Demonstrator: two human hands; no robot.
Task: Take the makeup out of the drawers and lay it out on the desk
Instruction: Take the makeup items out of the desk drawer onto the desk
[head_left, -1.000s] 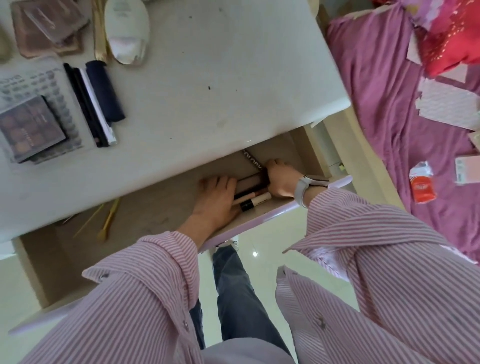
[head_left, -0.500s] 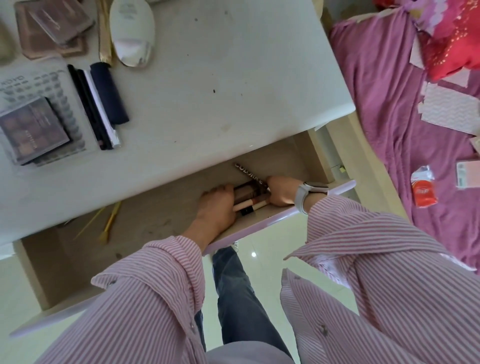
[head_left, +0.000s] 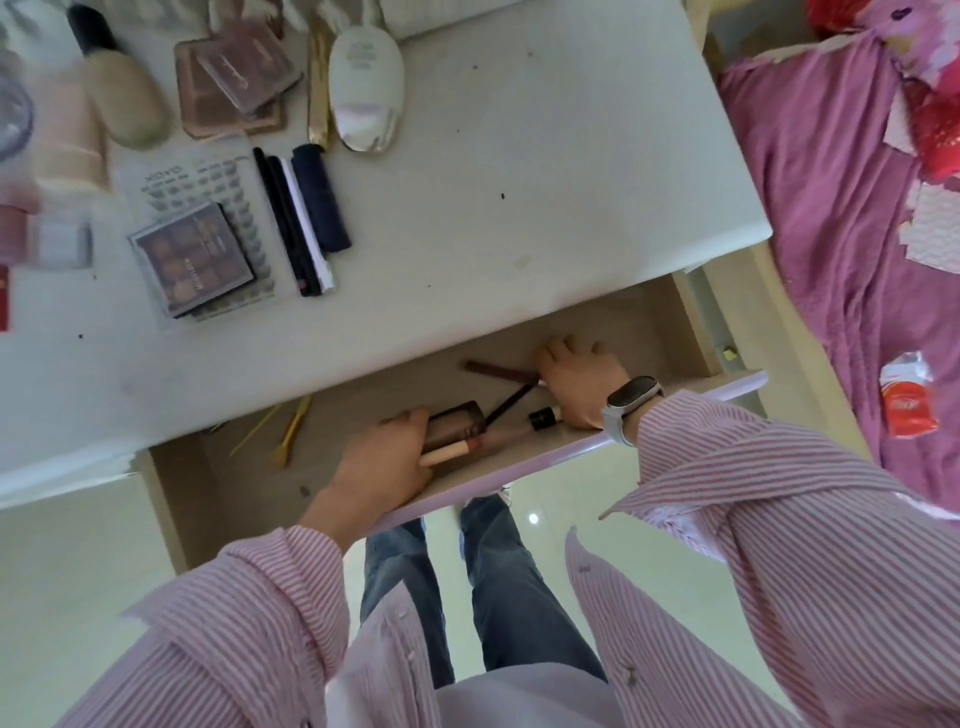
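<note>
The drawer (head_left: 519, 470) under the white desk (head_left: 519, 182) stands pulled out. Both my hands are inside it. My left hand (head_left: 382, 457) curls around the left end of a brown case (head_left: 460, 420) and a beige tube (head_left: 449, 450). My right hand (head_left: 576, 384), with a watch on its wrist, lies flat with fingers spread over the right ends of a brown pencil (head_left: 493, 370), a thin black pencil (head_left: 511, 401) and a black-capped tube (head_left: 542, 418). Whether it grips any of them is hidden under the palm.
Yellow sticks (head_left: 291, 428) lie in the drawer's left part. On the desk's left are an eyeshadow palette (head_left: 192, 260), black pencils (head_left: 291, 223), a navy tube (head_left: 319, 197), a white oval bottle (head_left: 366, 88) and pink compacts (head_left: 234, 78). A purple-sheeted bed (head_left: 831, 208) is on the right.
My hands have drawn apart: the left went left along the drawer front, the right further back. The bunched sticks between them now lie spread out.
</note>
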